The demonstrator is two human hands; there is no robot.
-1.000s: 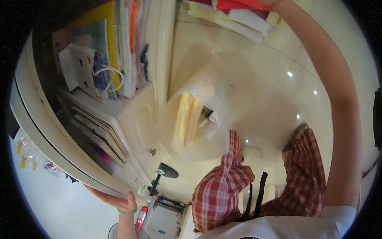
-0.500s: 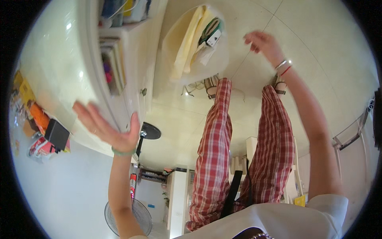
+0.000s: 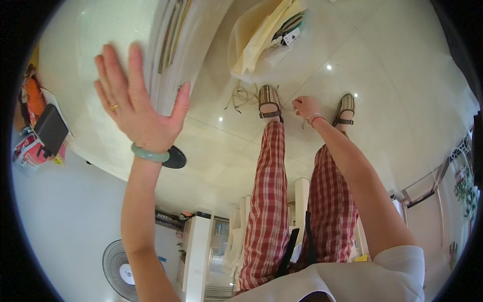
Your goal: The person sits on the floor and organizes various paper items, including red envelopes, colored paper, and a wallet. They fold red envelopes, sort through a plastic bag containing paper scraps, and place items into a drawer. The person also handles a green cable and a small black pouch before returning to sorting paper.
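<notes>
My left hand (image 3: 143, 108) is spread flat, fingers apart, at the edge of a glossy white cabinet (image 3: 100, 100). It holds nothing; whether the palm rests on the surface I cannot tell. A ring and a pale green bangle (image 3: 150, 153) are on that hand and wrist. Low between my feet, my right hand (image 3: 307, 107) has its fingers curled together; what is in them, if anything, does not show. A thin pale cord (image 3: 243, 95) lies loosely coiled on the floor beside my left shoe (image 3: 269, 98).
A translucent bag (image 3: 251, 48) with yellow and green items stands on the tiled floor past my feet. Books (image 3: 173, 38) sit in the cabinet's side shelf. At left are a black box (image 3: 52, 130) and colourful packages; a fan (image 3: 118, 269) is lower left. My right shoe (image 3: 345, 108) is nearby.
My left hand has moved up the view along the cabinet edge and spread wider. The right hand has come left and down, towards the space between my feet. The view has shifted.
</notes>
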